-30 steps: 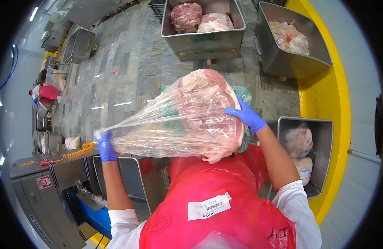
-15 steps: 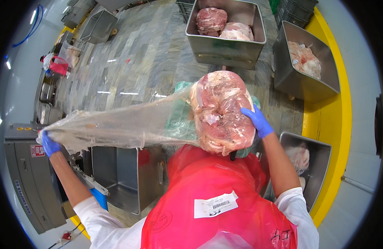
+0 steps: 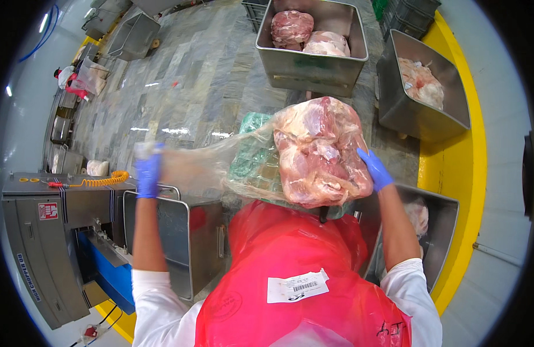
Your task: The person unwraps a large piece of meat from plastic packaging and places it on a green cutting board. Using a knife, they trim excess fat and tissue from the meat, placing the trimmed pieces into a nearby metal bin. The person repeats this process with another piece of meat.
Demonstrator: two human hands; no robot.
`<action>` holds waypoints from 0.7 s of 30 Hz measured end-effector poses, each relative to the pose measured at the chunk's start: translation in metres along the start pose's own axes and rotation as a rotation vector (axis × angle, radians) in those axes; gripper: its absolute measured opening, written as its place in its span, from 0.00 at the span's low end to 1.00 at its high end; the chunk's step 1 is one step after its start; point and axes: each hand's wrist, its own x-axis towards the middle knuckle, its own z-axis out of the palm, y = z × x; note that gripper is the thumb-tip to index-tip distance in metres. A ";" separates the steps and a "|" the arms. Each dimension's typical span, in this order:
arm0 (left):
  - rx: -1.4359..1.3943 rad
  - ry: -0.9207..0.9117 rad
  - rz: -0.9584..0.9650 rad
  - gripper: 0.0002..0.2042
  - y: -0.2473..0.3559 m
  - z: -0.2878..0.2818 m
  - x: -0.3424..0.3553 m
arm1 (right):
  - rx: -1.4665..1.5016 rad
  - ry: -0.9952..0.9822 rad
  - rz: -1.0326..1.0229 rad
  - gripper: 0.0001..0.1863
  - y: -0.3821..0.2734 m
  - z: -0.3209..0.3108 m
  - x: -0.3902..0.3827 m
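Swinging inward since the earlier frame, the left hand [image 3: 149, 172] is clutching the clear bag [image 3: 212, 165]; the right hand [image 3: 375, 169] is lying flat against the meat slab [image 3: 322, 153] above green plastic [image 3: 255, 121]. Probably heavy, soft and slippery, it's calling for palms underneath.

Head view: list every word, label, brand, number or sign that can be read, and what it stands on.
Places only; wording is not copied.
White barcode label, red apron: partly readable.
Round stamp, apron: too faint.
Black marks, apron: unclear.
Blue lettered strip, grey machine: readable.
Red-and-white sticker, machine: too small.
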 end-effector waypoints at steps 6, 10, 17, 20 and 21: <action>-0.234 -0.297 0.150 0.22 0.131 0.201 -0.028 | 0.156 -0.037 0.007 0.31 0.017 -0.001 -0.006; -0.187 -0.450 0.412 0.27 0.165 0.264 -0.027 | 0.146 -0.032 -0.035 0.31 0.024 -0.003 -0.002; -0.170 -0.471 0.270 0.16 0.182 0.297 -0.033 | 0.026 0.049 -0.055 0.34 0.015 -0.004 0.000; -0.091 -0.573 0.187 0.14 0.184 0.292 -0.017 | -0.125 0.002 -0.097 0.37 -0.009 -0.001 0.006; -0.053 -0.599 0.260 0.13 0.190 0.281 -0.005 | -0.184 0.000 -0.100 0.38 -0.014 -0.005 0.012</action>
